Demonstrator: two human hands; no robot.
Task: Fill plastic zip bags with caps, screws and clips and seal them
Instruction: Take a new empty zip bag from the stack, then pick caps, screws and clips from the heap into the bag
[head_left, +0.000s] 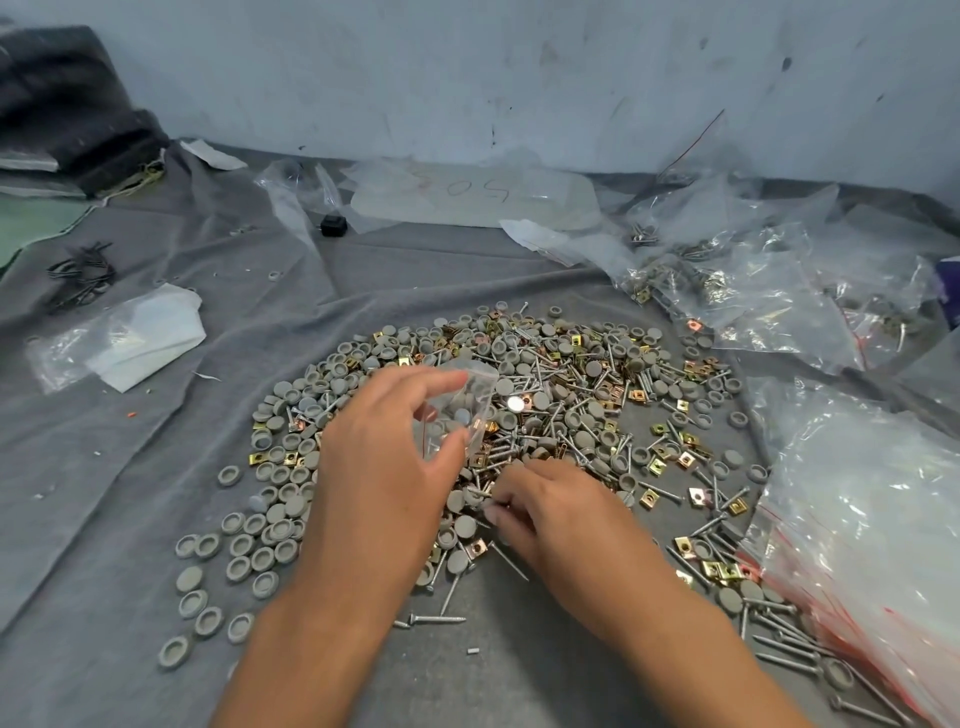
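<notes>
The small zip bag is pinched open above the pile by the left hand. Screws are pinched by the right hand; the bag mouth should be kept wide during loading.

A matt grey woven cloth covers the surface, creased and slightly rough. The round grey plastic caps look dull and smooth. The thin silver metal screws and the square brass-coloured metal clips shine. The small clear plastic zip bag and the stack of clear red-striped bags are glossy and crinkled
</notes>
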